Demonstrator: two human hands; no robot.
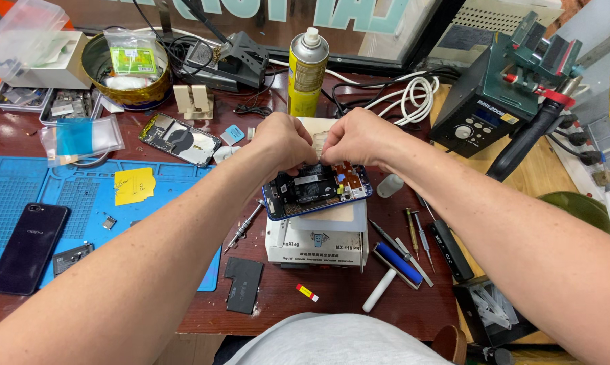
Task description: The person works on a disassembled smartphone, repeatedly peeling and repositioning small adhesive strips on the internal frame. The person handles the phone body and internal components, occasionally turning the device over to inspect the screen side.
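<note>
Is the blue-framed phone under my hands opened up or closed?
Opened up: the blue-framed phone lies with internal boards and parts exposed, on a white box, both hands at its top edge.

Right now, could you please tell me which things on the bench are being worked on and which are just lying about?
In use: left hand and right hand on the opened phone, resting on the white box.

Lying about: spray can, dark phone, blue roller, screwdrivers, blue mat.

Blue-rimmed opened phone point(316, 189) on a white box point(316, 245); blue mat point(61, 196), yellow spray can point(306, 74), reddish-brown bench point(318, 297).
</note>
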